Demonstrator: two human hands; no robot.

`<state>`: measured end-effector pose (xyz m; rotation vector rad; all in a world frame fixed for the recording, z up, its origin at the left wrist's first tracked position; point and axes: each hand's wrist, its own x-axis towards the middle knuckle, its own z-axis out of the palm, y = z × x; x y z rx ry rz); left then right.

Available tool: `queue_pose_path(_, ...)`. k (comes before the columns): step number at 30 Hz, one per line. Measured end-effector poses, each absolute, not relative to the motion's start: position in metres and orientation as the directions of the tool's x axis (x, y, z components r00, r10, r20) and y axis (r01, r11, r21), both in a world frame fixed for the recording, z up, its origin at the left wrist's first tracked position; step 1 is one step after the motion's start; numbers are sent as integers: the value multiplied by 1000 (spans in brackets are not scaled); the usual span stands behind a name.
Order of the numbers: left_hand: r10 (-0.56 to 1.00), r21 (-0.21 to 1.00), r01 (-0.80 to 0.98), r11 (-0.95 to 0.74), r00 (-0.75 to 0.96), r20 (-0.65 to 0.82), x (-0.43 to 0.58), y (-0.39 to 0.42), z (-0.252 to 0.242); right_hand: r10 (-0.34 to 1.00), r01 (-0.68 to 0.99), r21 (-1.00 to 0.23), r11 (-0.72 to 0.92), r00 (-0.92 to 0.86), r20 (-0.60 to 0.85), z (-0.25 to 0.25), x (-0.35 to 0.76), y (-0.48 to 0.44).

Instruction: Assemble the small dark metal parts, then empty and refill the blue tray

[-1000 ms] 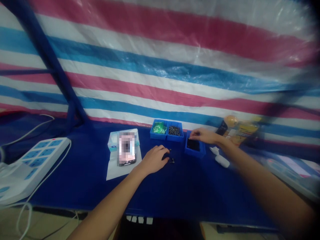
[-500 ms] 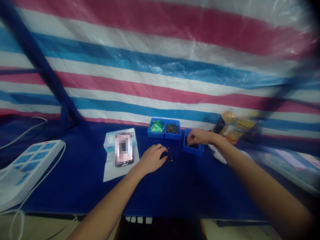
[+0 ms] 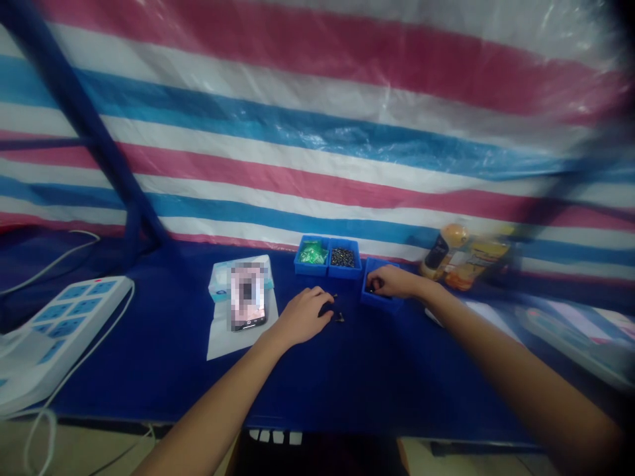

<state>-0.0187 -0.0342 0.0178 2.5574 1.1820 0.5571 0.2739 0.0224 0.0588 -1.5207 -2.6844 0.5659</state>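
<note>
My left hand [image 3: 306, 316] rests on the blue tabletop, thumb and fingers apart, with nothing visible gripped. Just beyond its fingertips lie a small dark metallic piece [image 3: 340, 317] and another tiny piece [image 3: 335, 295]. My right hand [image 3: 391, 282] reaches into a blue bin [image 3: 383, 303] on the right. Its fingers are curled together there, and whatever they hold is hidden. Two more blue bins stand side by side behind: one holds green plastic-looking packets [image 3: 313, 252], the other many small dark metallic parts [image 3: 342, 257].
A phone [image 3: 249, 297] leans on a tissue box [image 3: 218, 281] at left. A white power strip [image 3: 64, 324] with a cable lies at far left. An orange-capped bottle [image 3: 444, 248] and a yellow packet [image 3: 473, 261] stand at right. Behind hangs a striped plastic sheet [image 3: 278, 172].
My right hand has shifted slightly toward the near left inside the bin, its fingers still curled. My left hand stays in place beside the small pieces. The view has moved a little.
</note>
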Motion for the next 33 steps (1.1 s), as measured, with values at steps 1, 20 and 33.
queue_pose_path(1, 770, 394, 667, -633, 594, 232, -19, -34, 18, 833, 832, -304, 463, -526, -170, 60, 275, 22)
queue_pose_path(20, 771, 401, 662, -633, 588, 246, -18, -33, 15, 827, 843, -123, 524, -538, -165, 63, 277, 17)
queue_pose_path(33, 772, 403, 662, -632, 585, 249, -18, -34, 15, 846, 849, -88, 522, -528, -79, 56, 285, 21)
